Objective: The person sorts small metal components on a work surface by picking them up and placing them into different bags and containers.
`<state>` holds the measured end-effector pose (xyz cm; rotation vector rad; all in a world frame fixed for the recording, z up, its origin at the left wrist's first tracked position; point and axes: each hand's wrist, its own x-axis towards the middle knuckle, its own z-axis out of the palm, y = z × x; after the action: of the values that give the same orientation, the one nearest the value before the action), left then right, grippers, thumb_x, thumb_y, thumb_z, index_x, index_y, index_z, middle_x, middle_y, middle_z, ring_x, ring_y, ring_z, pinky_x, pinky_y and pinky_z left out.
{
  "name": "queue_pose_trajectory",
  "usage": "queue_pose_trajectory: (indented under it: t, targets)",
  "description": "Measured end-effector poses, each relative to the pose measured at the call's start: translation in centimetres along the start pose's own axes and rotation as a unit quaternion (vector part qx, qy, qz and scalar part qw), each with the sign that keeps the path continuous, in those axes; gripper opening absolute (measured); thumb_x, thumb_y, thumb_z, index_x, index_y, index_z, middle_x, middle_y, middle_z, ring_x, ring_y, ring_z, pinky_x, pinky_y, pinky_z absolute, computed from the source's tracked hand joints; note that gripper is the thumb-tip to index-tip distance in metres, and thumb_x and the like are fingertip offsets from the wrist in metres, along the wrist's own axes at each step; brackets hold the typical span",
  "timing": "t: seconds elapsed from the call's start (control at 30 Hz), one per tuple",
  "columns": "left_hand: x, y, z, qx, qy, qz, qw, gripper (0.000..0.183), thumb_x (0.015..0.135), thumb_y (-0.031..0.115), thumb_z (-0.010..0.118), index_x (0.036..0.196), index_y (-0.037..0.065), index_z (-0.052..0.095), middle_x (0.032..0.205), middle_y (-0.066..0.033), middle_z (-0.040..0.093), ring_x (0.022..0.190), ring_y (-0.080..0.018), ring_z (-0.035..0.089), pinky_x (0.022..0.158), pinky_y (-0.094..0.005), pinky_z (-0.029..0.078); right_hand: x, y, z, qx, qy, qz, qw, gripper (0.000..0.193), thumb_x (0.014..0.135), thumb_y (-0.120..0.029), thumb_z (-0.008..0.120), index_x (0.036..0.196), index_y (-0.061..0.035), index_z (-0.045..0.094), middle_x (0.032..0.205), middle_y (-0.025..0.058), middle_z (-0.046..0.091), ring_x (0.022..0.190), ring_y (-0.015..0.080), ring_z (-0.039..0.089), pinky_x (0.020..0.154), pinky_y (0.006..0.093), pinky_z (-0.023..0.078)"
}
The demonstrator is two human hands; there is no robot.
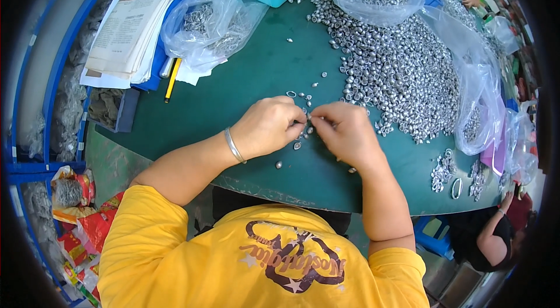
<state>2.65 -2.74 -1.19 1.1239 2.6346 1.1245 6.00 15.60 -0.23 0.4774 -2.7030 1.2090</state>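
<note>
Over the green tabletop [251, 83], the left hand [271, 124] and the right hand [348, 133] nearly meet at the fingertips, each in a narrow pinch; I can't tell whether either has closed on anything. Small silvery metal pieces [297, 146] lie scattered near the fingers, and a broad heap of silvery cup-shaped pieces [402, 69] spreads beyond, rightward.

Bright light; edges bent fisheye-style, corners fading to black.

blue-framed shelves [41, 167] stand left of a green table [245, 83].
</note>
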Motion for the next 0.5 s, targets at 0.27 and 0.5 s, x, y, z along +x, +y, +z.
queue_pose_trajectory:
  t: [0.27,0.5]
  targets:
    - [1.0,-2.3,-3.0,-0.785,-0.018,-0.187,0.59,0.007,0.086,0.003,0.051,0.089,0.001,0.057,0.063,0.0015,0.042,0.048,-0.0043,0.035,0.038,-0.0158,0.027,0.5,1.0,-3.4,0.606,0.046,0.195,0.77,0.007,0.08,-0.004,0.059,0.08,0.0012,0.063,0.06,0.0039,0.055,0.043,0.0061,0.04,0.038,0.0192,0.03]
    - [1.3,-2.3,-3.0,-0.571,0.104,-0.269,0.768,0.007,0.086,0.009,0.06,0.085,0.003,0.057,0.062,0.0039,0.045,0.044,-0.0022,0.033,0.037,-0.0166,0.022,0.6,-0.8,-0.2,0.027,0.0,0.068,0.997,0.011,0.079,-0.009,0.065,0.086,-0.0005,0.067,0.069,0.0124,0.062,0.058,0.0195,0.06,0.056,0.0287,0.047]
